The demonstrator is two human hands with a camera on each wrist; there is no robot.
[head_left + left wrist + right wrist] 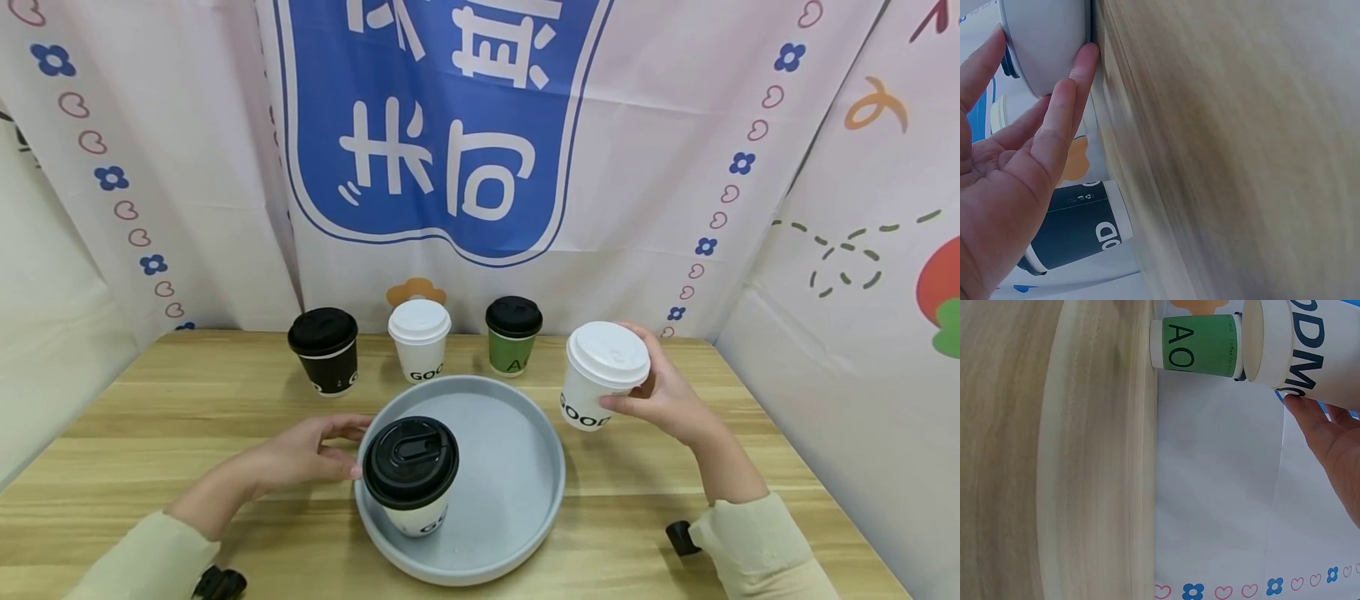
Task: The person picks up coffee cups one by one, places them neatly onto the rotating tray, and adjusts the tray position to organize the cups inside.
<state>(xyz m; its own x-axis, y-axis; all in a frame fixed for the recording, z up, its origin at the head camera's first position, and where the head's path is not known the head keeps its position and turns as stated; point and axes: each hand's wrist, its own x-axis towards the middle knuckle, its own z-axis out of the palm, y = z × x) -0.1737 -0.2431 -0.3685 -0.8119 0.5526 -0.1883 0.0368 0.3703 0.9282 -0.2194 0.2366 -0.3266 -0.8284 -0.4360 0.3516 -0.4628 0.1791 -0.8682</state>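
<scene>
My right hand (663, 396) grips a white paper cup (581, 400) with a white lid, at the right of the tray. In the right wrist view the cup's base (1266, 340) shows, lifted off the table. My left hand (303, 454) touches the left rim of a round grey tray (502, 483), its fingers fairly straight. The left wrist view has thumb and fingers (1057, 125) spread against the tray's outer wall (1047, 37). On the tray's left part stands a white paper cup with a black lid (411, 467).
Behind the tray stand a black cup (326, 354), a smaller white cup (420, 342) and a green cup with a black lid (513, 337). The wooden table (187, 400) ends at a printed cloth (637, 208) at the back.
</scene>
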